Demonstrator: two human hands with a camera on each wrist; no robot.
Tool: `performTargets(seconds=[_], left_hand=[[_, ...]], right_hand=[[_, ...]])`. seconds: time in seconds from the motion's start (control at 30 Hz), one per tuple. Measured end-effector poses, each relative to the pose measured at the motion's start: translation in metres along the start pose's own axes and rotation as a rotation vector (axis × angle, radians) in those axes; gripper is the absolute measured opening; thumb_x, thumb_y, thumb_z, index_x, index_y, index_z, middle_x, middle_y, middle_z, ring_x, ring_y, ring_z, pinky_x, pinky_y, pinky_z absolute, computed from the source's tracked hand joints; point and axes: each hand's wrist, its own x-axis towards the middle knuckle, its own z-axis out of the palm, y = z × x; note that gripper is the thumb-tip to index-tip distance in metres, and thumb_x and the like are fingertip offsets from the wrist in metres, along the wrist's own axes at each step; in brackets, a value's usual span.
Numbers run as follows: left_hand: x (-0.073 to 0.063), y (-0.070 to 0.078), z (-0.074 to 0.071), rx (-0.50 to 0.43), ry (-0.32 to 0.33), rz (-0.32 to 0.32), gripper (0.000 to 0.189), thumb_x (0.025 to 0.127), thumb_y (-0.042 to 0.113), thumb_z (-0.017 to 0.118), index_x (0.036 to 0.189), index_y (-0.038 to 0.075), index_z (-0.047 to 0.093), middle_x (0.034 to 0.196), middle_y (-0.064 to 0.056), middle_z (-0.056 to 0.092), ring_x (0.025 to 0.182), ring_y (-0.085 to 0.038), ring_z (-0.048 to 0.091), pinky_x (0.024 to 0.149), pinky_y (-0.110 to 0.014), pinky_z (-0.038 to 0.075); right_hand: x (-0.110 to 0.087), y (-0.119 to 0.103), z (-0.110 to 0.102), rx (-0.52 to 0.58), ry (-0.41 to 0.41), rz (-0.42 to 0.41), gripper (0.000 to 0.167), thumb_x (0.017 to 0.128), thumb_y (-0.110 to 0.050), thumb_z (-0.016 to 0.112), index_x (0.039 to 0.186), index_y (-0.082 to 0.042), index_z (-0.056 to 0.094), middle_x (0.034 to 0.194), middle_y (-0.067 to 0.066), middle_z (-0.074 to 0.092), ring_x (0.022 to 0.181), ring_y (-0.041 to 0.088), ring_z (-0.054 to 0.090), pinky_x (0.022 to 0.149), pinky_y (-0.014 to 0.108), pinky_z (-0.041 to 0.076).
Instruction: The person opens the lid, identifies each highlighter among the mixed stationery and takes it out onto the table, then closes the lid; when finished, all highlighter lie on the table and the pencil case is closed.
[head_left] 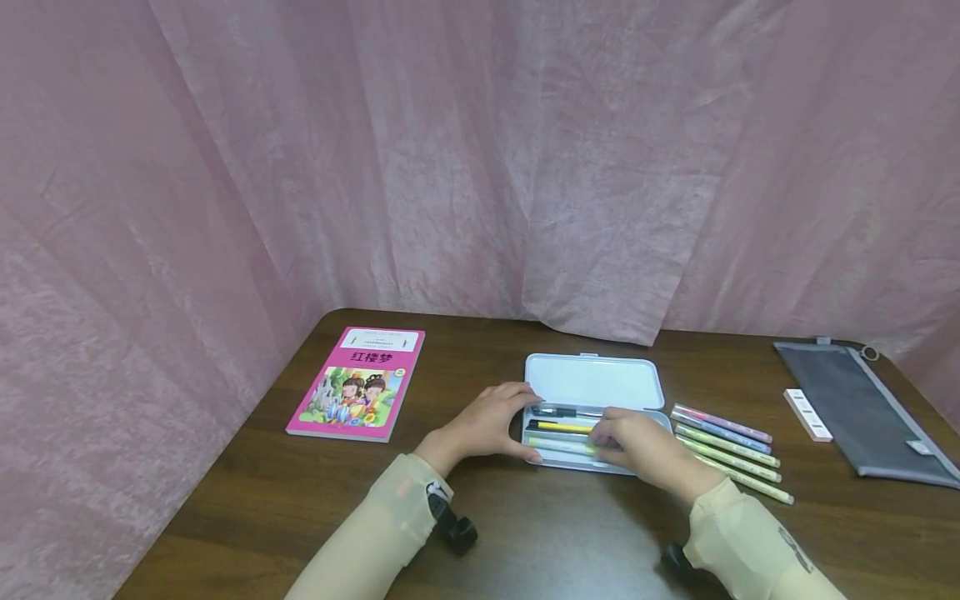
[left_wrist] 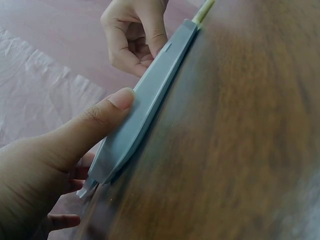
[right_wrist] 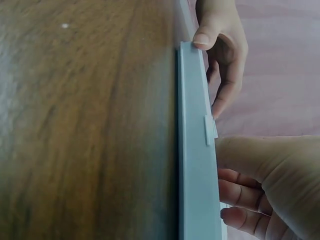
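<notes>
An open light-blue pencil case (head_left: 592,382) lies on the table, its lid tipped back. My left hand (head_left: 491,423) grips the case's left end, thumb at the front edge, fingers reaching behind; the left wrist view shows that thumb pressing the front wall (left_wrist: 142,107). Inside lie a black pen (head_left: 555,411), a yellow-and-black pencil-like stick (head_left: 558,427) and a pale green pen (head_left: 558,446). Over the right half, my right hand (head_left: 637,446) pinches the pale green pen's right end with curled fingers. In the right wrist view, the case wall (right_wrist: 197,170) hides those fingertips.
Right of the case lie several patterned pens (head_left: 727,458) side by side. Farther right are a white eraser-like block (head_left: 807,415) and a grey zip pouch (head_left: 862,417). A pink book (head_left: 356,383) lies at the left. A pink curtain (head_left: 480,167) hangs behind the table.
</notes>
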Motion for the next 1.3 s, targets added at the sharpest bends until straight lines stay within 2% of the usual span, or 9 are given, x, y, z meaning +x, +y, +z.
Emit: performTargets(seconds=[0.57, 0.8, 1.13, 1.3], left_hand=[[-0.001, 0.001, -0.001, -0.005, -0.004, -0.005, 0.087, 0.07, 0.068, 0.071, 0.141, 0.023, 0.047, 0.149, -0.001, 0.043, 0.14, -0.019, 0.036, 0.116, -0.043, 0.032], [-0.002, 0.003, -0.001, -0.013, -0.008, -0.022, 0.087, 0.07, 0.068, 0.071, 0.141, 0.024, 0.047, 0.149, -0.001, 0.043, 0.14, -0.019, 0.036, 0.116, -0.043, 0.032], [-0.001, 0.002, -0.001, -0.011, -0.004, -0.019, 0.087, 0.07, 0.068, 0.071, 0.141, 0.024, 0.047, 0.15, -0.002, 0.043, 0.14, -0.019, 0.036, 0.116, -0.044, 0.033], [-0.001, 0.001, 0.0, -0.005, 0.002, -0.015, 0.087, 0.07, 0.068, 0.071, 0.141, 0.024, 0.047, 0.149, -0.001, 0.043, 0.14, -0.019, 0.037, 0.116, -0.043, 0.032]], right_hand=[[0.002, -0.002, 0.007, -0.146, 0.038, -0.027, 0.008, 0.078, -0.019, 0.078, 0.083, -0.017, 0.072, 0.081, -0.007, 0.061, 0.074, 0.009, 0.061, 0.068, 0.028, 0.054], [0.001, -0.003, 0.006, -0.149, 0.031, -0.03, 0.007, 0.08, -0.019, 0.077, 0.083, -0.016, 0.071, 0.082, -0.006, 0.06, 0.074, 0.009, 0.062, 0.068, 0.029, 0.054], [-0.001, -0.002, 0.004, -0.162, 0.095, -0.042, 0.01, 0.078, -0.017, 0.078, 0.081, -0.017, 0.068, 0.082, -0.008, 0.058, 0.075, 0.008, 0.058, 0.066, 0.025, 0.053], [-0.001, -0.005, -0.003, -0.167, 0.094, -0.015, 0.011, 0.078, -0.017, 0.078, 0.081, -0.018, 0.067, 0.081, -0.009, 0.057, 0.074, 0.007, 0.056, 0.065, 0.024, 0.052]])
